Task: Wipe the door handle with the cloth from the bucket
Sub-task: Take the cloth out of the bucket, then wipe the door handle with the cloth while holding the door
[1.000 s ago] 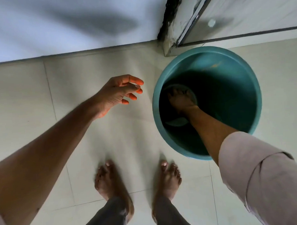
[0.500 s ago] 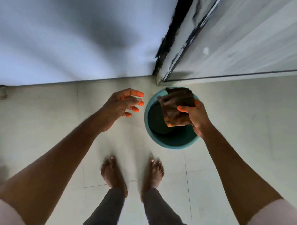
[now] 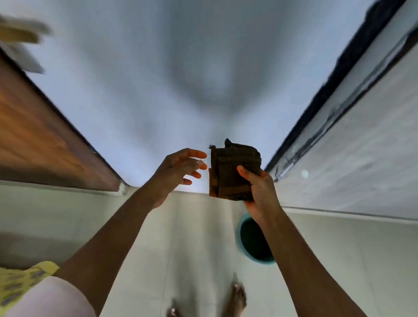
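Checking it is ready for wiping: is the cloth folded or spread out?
Folded. The cloth is a compact, layered square pinched in the right hand; the open left hand is beside it, not touching.

**Light and picture quality, head view**

Soft, even light; pale wall (image 3: 151, 77) bright, with a broad grey shadow at centre. Strong motion blur on the wooden panel (image 3: 29, 123) and door (image 3: 370, 139). My hands and the cloth (image 3: 230, 174) look sharper. Wide-angle lens bends straight edges outward. Bucket (image 3: 254, 242) smeared, dark inside.
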